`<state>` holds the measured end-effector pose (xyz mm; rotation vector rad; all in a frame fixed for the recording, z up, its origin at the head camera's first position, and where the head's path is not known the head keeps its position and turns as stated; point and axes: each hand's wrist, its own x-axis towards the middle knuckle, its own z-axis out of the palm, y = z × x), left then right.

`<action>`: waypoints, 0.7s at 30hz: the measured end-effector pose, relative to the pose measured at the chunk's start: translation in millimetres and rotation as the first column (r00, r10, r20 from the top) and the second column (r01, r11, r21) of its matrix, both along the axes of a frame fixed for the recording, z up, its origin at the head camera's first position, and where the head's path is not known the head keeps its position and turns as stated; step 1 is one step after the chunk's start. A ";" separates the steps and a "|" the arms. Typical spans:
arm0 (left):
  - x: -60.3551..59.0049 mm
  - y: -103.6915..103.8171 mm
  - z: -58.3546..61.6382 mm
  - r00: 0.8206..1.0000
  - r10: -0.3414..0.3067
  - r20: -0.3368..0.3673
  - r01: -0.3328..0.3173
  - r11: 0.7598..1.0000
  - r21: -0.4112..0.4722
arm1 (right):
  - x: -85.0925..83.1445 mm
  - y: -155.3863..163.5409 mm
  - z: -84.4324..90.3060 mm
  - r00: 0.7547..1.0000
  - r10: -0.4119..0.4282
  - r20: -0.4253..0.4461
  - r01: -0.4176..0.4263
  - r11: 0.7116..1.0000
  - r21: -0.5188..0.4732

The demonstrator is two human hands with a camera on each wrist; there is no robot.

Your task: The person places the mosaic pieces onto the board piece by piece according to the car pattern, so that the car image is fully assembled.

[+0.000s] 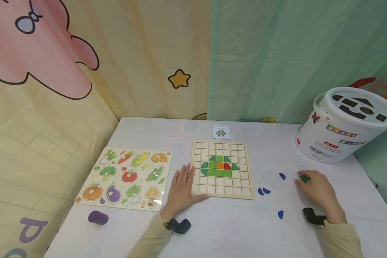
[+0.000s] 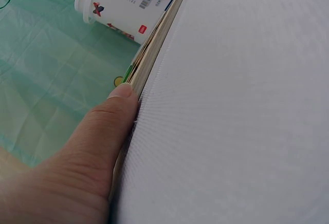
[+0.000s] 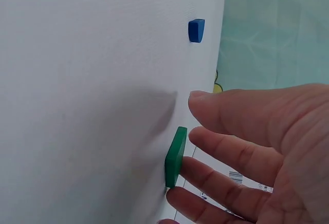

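My left hand (image 1: 181, 191) lies spread at the lower left corner of a wooden grid board (image 1: 221, 196), its fingers along the left side and its thumb (image 2: 121, 91) against the near edge. Green, orange and red pieces form a rounded picture on the grid. Over to the right, my right hand (image 1: 317, 190) is at a green piece (image 3: 176, 157) on the white table. Its fingertips touch that piece, while the thumb (image 3: 205, 103) stands apart from it. Between board and right hand lie several blue half-round pieces (image 1: 282, 176).
Left of the board is a vegetable puzzle (image 1: 122, 179), with a purple cylinder (image 1: 98, 217) in front of it. A small pattern card (image 1: 220, 132) lies behind the board. At the back right stands a white bucket (image 1: 342, 132) with shaped holes in its lid.
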<state>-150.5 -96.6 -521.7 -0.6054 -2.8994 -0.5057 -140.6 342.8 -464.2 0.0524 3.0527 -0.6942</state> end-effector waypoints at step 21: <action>-0.6 -0.4 -2.4 1.000 -0.009 -0.023 0.010 1.000 0.021 | 4.3 6.2 4.1 0.994 -0.097 0.050 0.098 0.995 -0.025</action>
